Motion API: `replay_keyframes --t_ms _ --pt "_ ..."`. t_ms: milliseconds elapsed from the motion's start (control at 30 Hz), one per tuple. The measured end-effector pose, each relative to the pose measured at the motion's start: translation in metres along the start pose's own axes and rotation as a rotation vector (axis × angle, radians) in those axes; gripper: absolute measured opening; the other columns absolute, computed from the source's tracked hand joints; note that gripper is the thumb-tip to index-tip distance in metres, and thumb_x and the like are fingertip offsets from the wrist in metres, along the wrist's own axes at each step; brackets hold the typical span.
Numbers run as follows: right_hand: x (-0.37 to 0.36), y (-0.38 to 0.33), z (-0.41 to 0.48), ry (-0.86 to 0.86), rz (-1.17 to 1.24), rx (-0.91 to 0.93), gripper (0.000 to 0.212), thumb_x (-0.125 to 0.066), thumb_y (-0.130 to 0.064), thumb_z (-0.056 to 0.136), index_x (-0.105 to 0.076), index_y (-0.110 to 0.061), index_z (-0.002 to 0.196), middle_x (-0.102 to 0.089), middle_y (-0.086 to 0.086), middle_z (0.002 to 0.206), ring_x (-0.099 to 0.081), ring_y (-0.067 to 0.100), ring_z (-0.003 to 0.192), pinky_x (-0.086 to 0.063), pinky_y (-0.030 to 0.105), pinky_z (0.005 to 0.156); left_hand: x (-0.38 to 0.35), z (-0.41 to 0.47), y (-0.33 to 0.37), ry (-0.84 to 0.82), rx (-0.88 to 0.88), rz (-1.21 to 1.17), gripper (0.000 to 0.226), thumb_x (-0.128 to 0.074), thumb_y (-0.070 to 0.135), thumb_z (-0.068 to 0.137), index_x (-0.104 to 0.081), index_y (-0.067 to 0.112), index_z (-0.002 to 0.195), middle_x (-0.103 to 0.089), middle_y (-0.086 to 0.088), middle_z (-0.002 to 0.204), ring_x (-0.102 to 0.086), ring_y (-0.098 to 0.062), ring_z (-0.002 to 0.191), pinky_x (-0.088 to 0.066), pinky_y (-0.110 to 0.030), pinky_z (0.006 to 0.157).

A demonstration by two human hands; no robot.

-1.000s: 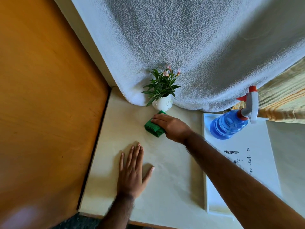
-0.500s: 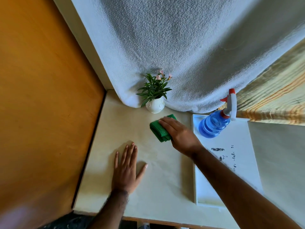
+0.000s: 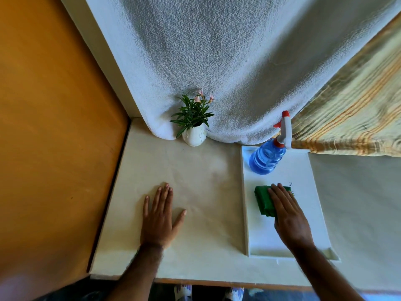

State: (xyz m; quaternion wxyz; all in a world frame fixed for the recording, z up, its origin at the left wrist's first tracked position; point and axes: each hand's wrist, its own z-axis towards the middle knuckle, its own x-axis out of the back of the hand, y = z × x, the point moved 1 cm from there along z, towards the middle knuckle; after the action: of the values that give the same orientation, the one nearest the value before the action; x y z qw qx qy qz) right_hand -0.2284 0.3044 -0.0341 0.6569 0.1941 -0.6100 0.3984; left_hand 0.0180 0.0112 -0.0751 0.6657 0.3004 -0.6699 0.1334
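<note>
A folded green cloth [image 3: 263,200] lies on a white tray [image 3: 303,170] at the right of the table. My right hand [image 3: 287,216] presses flat on the cloth with straight fingers, covering its right half. Small dark marks [image 3: 291,185] show on the tray just beyond my fingertips. My left hand [image 3: 159,216] rests flat on the cream tabletop [image 3: 195,170], fingers spread, holding nothing.
A blue spray bottle [image 3: 268,157] with a white and red trigger stands at the tray's far end. A small potted plant [image 3: 194,124] in a white pot sits at the back against a hanging white towel. An orange wooden panel borders the table's left side.
My right hand slid the green cloth from the tabletop near the plant pot rightward onto the white tray. My left hand stayed flat in place.
</note>
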Motion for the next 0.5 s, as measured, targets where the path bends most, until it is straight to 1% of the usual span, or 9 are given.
replay_keyframes --t_ms 67,100,167,233,267,333,400,467,500 --pt "-0.007 0.004 -0.004 -0.071 -0.039 -0.001 0.072 -0.057 0.020 0.077 -0.045 0.002 0.146 -0.039 0.018 0.155 -0.039 0.035 0.144 -0.034 0.053 0.117 -0.001 0.000 0.000 0.008 -0.001 0.004 0.085 -0.039 0.065 0.096 -0.036 0.009 0.160 -0.034 -0.011 0.169 -0.033 -0.029 0.157 -0.034 -0.063 0.123" --pt "-0.009 0.006 -0.008 -0.109 -0.050 -0.010 0.073 -0.061 0.014 0.081 -0.040 0.001 0.149 -0.034 0.018 0.158 -0.034 0.034 0.147 -0.033 0.053 0.119 -0.003 -0.001 -0.002 0.013 -0.007 0.008 0.086 -0.038 0.066 0.096 -0.034 0.010 0.160 -0.033 -0.011 0.170 -0.032 -0.029 0.157 -0.033 -0.063 0.124" --pt "-0.015 0.007 -0.016 -0.169 -0.055 -0.010 0.073 -0.064 -0.010 0.090 -0.030 0.000 0.154 -0.023 0.018 0.164 -0.022 0.031 0.152 -0.028 0.051 0.121 -0.005 -0.001 -0.003 0.013 -0.002 0.021 0.087 -0.035 0.067 0.096 -0.030 0.011 0.162 -0.029 -0.009 0.172 -0.027 -0.028 0.159 -0.029 -0.062 0.126" --pt "-0.017 0.008 -0.019 -0.201 -0.095 0.002 0.076 -0.049 -0.041 0.098 -0.023 0.002 0.155 -0.018 0.018 0.166 -0.015 0.030 0.154 -0.022 0.049 0.124 -0.007 -0.001 -0.003 -0.007 0.000 0.028 0.087 -0.035 0.068 0.097 -0.028 0.012 0.163 -0.027 -0.008 0.173 -0.026 -0.028 0.160 -0.027 -0.061 0.127" --pt "-0.017 0.008 -0.018 -0.222 -0.116 0.005 0.080 -0.042 -0.050 0.098 -0.021 0.002 0.156 -0.017 0.018 0.166 -0.013 0.029 0.155 -0.020 0.048 0.124 -0.008 -0.001 -0.002 -0.011 -0.002 0.038 0.087 -0.035 0.068 0.097 -0.027 0.012 0.163 -0.027 -0.008 0.173 -0.026 -0.028 0.160 -0.027 -0.061 0.127" --pt "-0.016 0.004 -0.015 -0.260 -0.128 -0.001 0.085 -0.030 -0.061 0.098 -0.019 0.001 0.156 -0.015 0.018 0.166 -0.010 0.028 0.155 -0.017 0.047 0.125 -0.009 -0.002 -0.003 -0.019 0.003 0.051 0.087 -0.034 0.068 0.098 -0.027 0.012 0.163 -0.028 -0.009 0.172 -0.028 -0.028 0.159 -0.028 -0.061 0.127" --pt "-0.012 0.001 -0.014 -0.305 -0.113 -0.017 0.090 -0.021 -0.068 0.097 -0.014 -0.001 0.157 -0.009 0.015 0.168 -0.004 0.025 0.156 -0.008 0.042 0.126 -0.011 -0.003 -0.004 -0.035 0.003 0.066 0.087 -0.031 0.068 0.097 -0.026 0.012 0.164 -0.028 -0.009 0.172 -0.028 -0.029 0.159 -0.027 -0.061 0.127" --pt "-0.005 -0.003 -0.013 -0.326 -0.105 -0.031 0.095 -0.015 -0.074 0.095 -0.006 -0.005 0.159 0.000 0.012 0.168 0.005 0.020 0.155 0.000 0.037 0.126 -0.006 -0.001 -0.004 -0.112 0.017 0.060 0.091 -0.023 0.072 0.097 -0.023 0.011 0.164 -0.024 -0.010 0.173 -0.027 -0.030 0.159 -0.026 -0.062 0.127" --pt "-0.001 -0.004 -0.012 -0.323 -0.112 -0.030 0.096 -0.015 -0.076 0.095 -0.004 -0.006 0.159 0.001 0.011 0.168 0.006 0.019 0.155 -0.002 0.038 0.127 -0.006 0.001 -0.005 -0.147 0.015 0.053 0.096 -0.015 0.077 0.095 -0.021 0.011 0.164 -0.021 -0.009 0.173 -0.024 -0.029 0.160 -0.023 -0.062 0.128"
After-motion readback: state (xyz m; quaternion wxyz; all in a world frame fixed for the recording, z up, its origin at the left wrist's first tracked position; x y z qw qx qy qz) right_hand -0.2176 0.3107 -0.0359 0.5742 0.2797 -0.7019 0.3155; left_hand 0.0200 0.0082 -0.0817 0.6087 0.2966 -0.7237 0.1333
